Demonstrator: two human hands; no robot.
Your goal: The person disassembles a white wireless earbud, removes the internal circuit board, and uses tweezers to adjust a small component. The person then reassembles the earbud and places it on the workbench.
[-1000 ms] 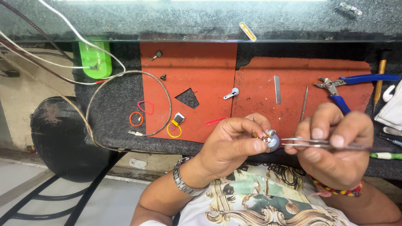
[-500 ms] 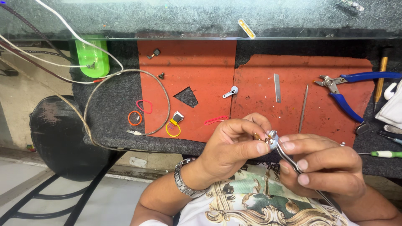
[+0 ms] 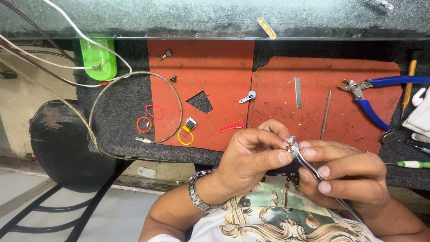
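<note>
My left hand (image 3: 253,154) pinches a small round metal part (image 3: 292,142) between thumb and fingertips, just in front of the bench edge. My right hand (image 3: 345,172) grips thin metal tweezers (image 3: 313,170), whose tips meet that small part. The tweezers run slantwise down to the right through my fingers. A metal watch band sits on my left wrist (image 3: 197,197). Both hands hover above my lap, close to the red mat (image 3: 210,67).
On the bench lie blue-handled pliers (image 3: 371,96), a thin metal rod (image 3: 326,112), a flat metal strip (image 3: 298,92), coloured rubber rings (image 3: 154,112), a green plastic piece (image 3: 97,58) with wires, and a green-handled tool (image 3: 410,164). A black round stool (image 3: 67,148) stands at the left.
My right hand has turned the tweezers from lying level to slanting down to the right, with its fingers curled over them. The left hand stays on the small part.
</note>
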